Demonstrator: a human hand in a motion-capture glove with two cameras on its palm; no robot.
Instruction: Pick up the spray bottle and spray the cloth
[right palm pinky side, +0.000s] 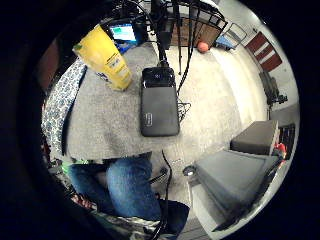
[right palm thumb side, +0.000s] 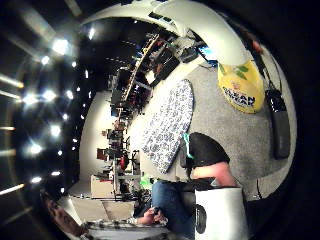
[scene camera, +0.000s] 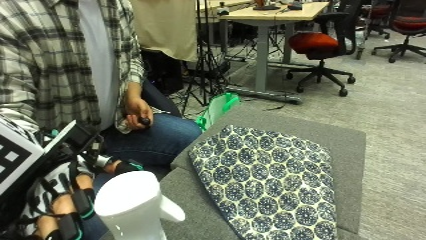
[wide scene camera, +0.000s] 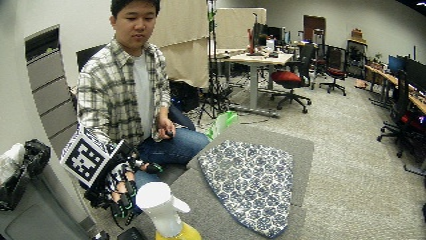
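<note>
The gloved hand (wide scene camera: 116, 192) hangs beside the spray bottle (wide scene camera: 166, 210), fingers relaxed and holding nothing; the cloth (wide scene camera: 249, 182) lies beyond the bottle on the tabletop (wide scene camera: 303, 145).

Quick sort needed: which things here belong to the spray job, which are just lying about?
Job:
spray bottle, white head, yellow body
patterned cloth, flat on the grey table
gloved right hand, beside the bottle

Lying about:
black power bank
green item at the table's far edge

Even, bright overhead room light in your outside views, ceiling lamps (right palm thumb side: 60, 46) flaring into starbursts in your thumb-side view, palm views bending at their edges, soft shadows.
</note>
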